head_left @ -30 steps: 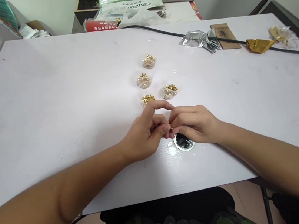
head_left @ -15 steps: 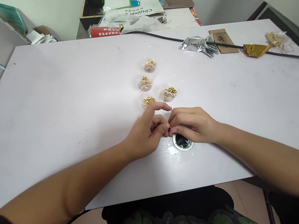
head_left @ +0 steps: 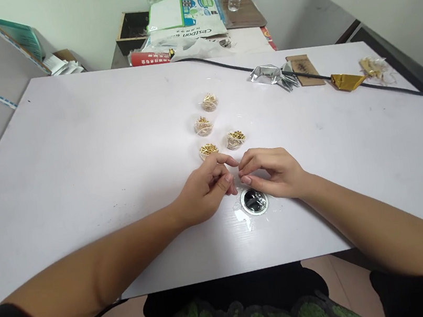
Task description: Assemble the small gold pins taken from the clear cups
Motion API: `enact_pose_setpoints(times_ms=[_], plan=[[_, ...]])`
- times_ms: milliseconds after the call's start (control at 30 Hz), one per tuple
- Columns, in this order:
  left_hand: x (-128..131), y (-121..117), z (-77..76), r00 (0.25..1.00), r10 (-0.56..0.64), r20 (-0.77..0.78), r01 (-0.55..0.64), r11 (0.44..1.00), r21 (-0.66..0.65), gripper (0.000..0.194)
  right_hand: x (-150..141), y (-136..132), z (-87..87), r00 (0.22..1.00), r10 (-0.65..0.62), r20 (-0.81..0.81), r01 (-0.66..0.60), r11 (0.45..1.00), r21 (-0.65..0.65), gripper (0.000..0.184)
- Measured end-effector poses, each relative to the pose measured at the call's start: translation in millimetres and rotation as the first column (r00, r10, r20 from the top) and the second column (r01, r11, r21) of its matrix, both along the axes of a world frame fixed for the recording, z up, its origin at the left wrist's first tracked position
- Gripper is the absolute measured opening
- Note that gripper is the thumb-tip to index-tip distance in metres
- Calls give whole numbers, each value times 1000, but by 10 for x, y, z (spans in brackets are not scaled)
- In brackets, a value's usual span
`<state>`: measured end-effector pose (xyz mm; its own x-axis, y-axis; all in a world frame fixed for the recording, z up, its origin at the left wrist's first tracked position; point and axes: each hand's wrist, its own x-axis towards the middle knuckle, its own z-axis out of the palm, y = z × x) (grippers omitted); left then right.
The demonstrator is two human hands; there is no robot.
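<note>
My left hand [head_left: 210, 186] is closed in a pinch, thumb against the curled fingers, its index finger reaching over toward the other hand. What it pinches is too small to name. Close on its right, my right hand [head_left: 273, 171] has thumb and fingertips drawn together; anything between them is too small to make out. A narrow gap parts the two hands. Just beyond the left hand stands a small clear cup of gold pins [head_left: 209, 150], partly covered by the fingers. Another cup of gold pieces [head_left: 235, 139] is just past the fingertips.
Two more cups, a middle one [head_left: 203, 126] and a far one [head_left: 209, 102], stand farther back. A round cable hole [head_left: 254, 201] lies below my right hand. A black cable [head_left: 221, 65] crosses the back, near silver foil [head_left: 268, 74], cardboard [head_left: 305, 70] and gold foil [head_left: 347, 81].
My hands have drawn slightly apart; before, their fingertips met around a tiny piece. The camera view has shifted a little, so the table's back edge sits lower.
</note>
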<state>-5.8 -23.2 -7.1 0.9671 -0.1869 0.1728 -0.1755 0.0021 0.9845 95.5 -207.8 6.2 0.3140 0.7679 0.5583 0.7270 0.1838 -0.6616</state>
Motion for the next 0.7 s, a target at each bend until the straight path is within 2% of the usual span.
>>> enact_pose_setpoints(times_ms=[233, 467, 700], plan=[[-2, -9, 25, 999, -8, -35, 9, 999, 34, 15, 24, -11, -33, 1000, 14, 11, -14, 1000, 10, 11], [-5, -11, 16, 1000, -6, -4, 6, 998, 57, 15, 22, -7, -57, 1000, 1, -2, -1, 1000, 8, 16], [-9, -14, -8, 996, -6, 89, -5, 992, 122, 13, 8, -9, -6, 992, 16, -128, -21, 999, -40, 13]])
